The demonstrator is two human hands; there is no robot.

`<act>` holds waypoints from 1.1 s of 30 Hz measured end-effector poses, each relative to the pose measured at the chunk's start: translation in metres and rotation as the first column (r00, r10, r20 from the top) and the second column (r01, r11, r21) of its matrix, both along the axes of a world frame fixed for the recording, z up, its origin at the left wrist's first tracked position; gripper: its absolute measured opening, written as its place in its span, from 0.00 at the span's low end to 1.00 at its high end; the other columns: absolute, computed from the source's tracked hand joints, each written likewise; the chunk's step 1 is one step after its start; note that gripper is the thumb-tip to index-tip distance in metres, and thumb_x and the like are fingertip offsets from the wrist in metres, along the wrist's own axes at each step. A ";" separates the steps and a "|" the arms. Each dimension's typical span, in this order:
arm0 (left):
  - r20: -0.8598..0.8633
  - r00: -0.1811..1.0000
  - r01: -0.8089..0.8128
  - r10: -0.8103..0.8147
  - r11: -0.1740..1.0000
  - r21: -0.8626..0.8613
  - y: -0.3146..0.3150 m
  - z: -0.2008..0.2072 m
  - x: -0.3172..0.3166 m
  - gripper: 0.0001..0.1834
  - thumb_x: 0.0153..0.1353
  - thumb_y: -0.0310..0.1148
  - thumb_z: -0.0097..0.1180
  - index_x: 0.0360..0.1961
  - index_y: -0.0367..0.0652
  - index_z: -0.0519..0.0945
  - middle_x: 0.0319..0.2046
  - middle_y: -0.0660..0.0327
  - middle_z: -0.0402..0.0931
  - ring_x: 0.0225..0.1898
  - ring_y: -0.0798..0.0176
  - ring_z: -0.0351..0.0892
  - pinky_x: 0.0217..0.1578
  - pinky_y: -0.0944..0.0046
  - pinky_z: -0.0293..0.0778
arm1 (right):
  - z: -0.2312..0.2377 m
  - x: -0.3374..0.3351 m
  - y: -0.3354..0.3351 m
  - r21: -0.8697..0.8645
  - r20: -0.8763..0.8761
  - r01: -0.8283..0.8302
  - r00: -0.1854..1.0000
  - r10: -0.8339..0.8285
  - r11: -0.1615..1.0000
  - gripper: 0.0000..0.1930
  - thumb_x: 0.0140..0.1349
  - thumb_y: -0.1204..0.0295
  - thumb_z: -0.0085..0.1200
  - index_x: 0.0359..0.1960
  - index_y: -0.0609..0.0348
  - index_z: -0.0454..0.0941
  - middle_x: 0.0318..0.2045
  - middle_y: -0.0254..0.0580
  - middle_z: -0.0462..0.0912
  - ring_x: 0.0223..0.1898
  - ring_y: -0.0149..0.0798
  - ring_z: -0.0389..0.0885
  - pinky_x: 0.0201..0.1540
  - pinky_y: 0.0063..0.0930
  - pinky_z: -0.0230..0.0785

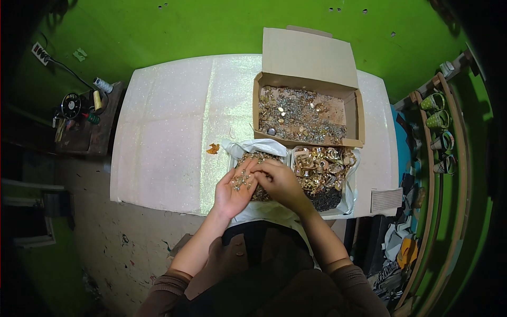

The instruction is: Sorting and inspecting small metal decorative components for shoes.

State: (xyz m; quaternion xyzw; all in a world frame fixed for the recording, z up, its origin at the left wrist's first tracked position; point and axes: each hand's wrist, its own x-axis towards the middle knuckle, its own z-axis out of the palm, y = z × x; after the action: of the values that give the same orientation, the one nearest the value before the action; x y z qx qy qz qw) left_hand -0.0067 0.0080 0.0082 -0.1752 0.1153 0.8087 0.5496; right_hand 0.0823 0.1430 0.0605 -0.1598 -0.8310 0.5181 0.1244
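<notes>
In the head view, the small metal pieces lie in a loose heap on the palm of the left hand; they are tiny and shiny, of silver and pale gold colour, but their exact shape is too small to tell. This hand is above the left tray, near the front edge of the table. Its palm faces up, spread and slightly cupped, and the forearm comes from below. The right hand bends inward over the left fingers, knuckles upward, with thumb and forefinger pinched together; I cannot tell if a piece is between them. Just beside, the right tray carries gold and black pieces.
</notes>
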 end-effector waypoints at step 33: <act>-0.112 0.992 0.055 -0.057 0.998 -0.020 0.004 0.005 0.010 0.28 0.71 0.42 0.24 0.68 0.39 0.49 0.68 0.55 0.50 0.67 0.56 0.52 0.66 0.54 0.47 | -0.024 0.008 -0.021 0.500 -0.096 -0.105 0.980 0.176 0.859 0.07 0.46 0.74 0.55 0.28 0.56 0.72 0.26 0.42 0.74 0.31 0.45 0.76 0.31 0.38 0.70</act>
State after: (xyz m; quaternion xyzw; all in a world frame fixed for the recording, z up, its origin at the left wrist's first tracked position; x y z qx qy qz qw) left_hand 0.0034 0.0120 0.0128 -0.1307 0.1575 0.8005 0.5633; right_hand 0.0901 0.1224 0.0361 -0.0254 -0.9343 0.3067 0.1800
